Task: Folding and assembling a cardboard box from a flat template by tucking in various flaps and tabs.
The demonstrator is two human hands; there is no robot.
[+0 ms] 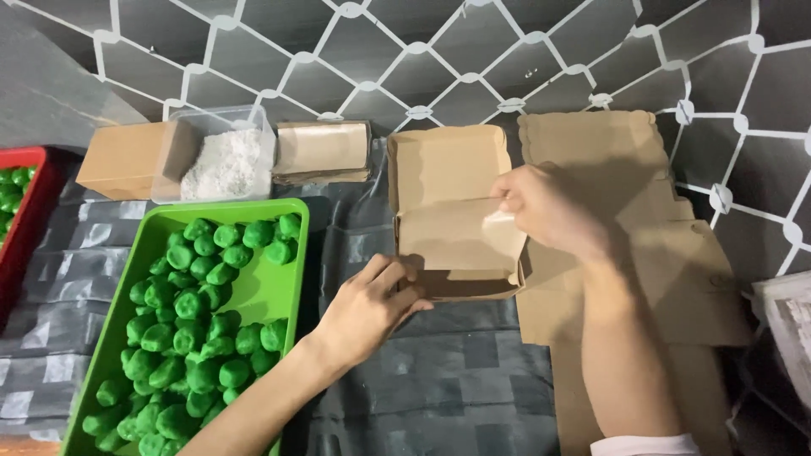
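An open brown cardboard box (448, 169) stands in the middle, its lid tipped back. A sheet of brown paper (460, 236) lies across the box's opening. My right hand (541, 207) pinches the paper's upper right edge. At the box's near left corner my left hand (367, 304) rests, fingers curled and touching the box's front edge. To the left, a green tray (262, 291) holds several small green balls (190, 333).
A stack of flat brown cardboard blanks (650, 245) lies to the right. At the back left stand a closed brown box (127, 156), a clear tub of white powder (224, 160) and a pile of brown paper sheets (323, 152). A red tray (29, 211) sits far left.
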